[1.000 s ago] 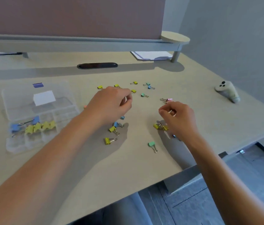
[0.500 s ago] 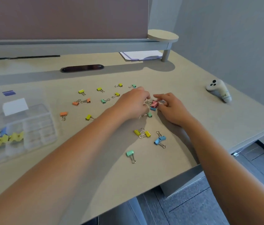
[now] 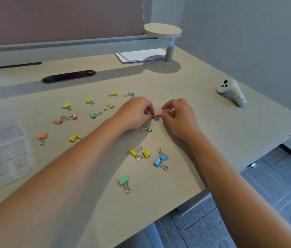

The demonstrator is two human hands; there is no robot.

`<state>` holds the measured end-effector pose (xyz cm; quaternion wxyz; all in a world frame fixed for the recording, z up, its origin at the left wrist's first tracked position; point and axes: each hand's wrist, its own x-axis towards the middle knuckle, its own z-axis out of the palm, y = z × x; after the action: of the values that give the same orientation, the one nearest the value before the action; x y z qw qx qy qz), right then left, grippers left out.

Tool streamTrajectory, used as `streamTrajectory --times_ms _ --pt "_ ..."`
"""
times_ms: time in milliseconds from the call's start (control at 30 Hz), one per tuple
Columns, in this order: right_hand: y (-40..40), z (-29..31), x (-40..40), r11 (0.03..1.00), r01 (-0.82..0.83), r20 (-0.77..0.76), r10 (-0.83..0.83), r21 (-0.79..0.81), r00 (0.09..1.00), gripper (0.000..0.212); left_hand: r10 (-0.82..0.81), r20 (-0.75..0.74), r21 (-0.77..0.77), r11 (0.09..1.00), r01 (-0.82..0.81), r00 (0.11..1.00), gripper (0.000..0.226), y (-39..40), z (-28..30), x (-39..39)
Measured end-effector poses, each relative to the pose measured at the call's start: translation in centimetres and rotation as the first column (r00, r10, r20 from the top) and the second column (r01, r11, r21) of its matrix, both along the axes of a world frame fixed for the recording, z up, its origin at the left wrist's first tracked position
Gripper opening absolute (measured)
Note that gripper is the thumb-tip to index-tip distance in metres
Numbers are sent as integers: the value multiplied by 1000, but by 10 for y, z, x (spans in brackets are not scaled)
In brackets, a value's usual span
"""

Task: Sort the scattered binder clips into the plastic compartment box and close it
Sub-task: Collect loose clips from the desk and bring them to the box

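Observation:
Both hands meet mid-desk over a small tangle of clips. My right hand (image 3: 178,115) pinches a pink binder clip (image 3: 165,111). My left hand (image 3: 135,111) pinches the wire handle of a linked pink and blue clip (image 3: 156,116). Several loose clips lie around: green (image 3: 148,128), two yellow (image 3: 140,153), two blue (image 3: 161,159), green (image 3: 123,181), orange (image 3: 42,136), yellow (image 3: 73,138). The clear plastic compartment box (image 3: 7,154) stands open at the left edge, partly cut off, with a yellow clip inside.
A white controller (image 3: 232,91) lies at the right of the desk. Papers (image 3: 139,55) sit under a raised grey shelf (image 3: 69,45) at the back. A dark cable slot (image 3: 68,76) is behind the clips. The desk's front edge runs diagonally at the lower right.
My hands came together at the pink and blue clips; the right hand now pinches a pink one. The view swung right, pushing the box to the left edge.

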<state>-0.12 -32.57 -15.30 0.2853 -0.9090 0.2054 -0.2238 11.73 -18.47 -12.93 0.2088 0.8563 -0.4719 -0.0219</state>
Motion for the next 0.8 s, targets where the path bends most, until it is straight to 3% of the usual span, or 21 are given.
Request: streamTrajectory --times_ms 133,233,300,433,600,700,800 --pt "0 2 -4 996 58 63 -63 73 996 14 43 -82 12 999 -42 996 15 1 3 0" --pt "3 4 -10 977 61 117 -86 205 989 13 69 -148 34 997 -65 987 31 2 8 -6" --pt "5 7 -15 945 70 155 -125 320 980 11 66 -111 71 996 -59 992 36 5 10 -10" --pt "12 17 -26 832 38 223 -192 553 956 16 85 -9 103 991 -84 996 20 14 10 -14" --pt "29 31 -34 625 -18 201 -222 780 954 21 211 -137 -60 973 -221 968 18 36 11 -21" --pt "44 37 -37 557 -7 173 -245 831 954 20 293 -230 -208 917 -341 928 16 54 9 -24" --pt "63 44 -32 448 -103 230 -239 888 943 19 344 -320 -330 833 -444 883 12 74 11 -23"
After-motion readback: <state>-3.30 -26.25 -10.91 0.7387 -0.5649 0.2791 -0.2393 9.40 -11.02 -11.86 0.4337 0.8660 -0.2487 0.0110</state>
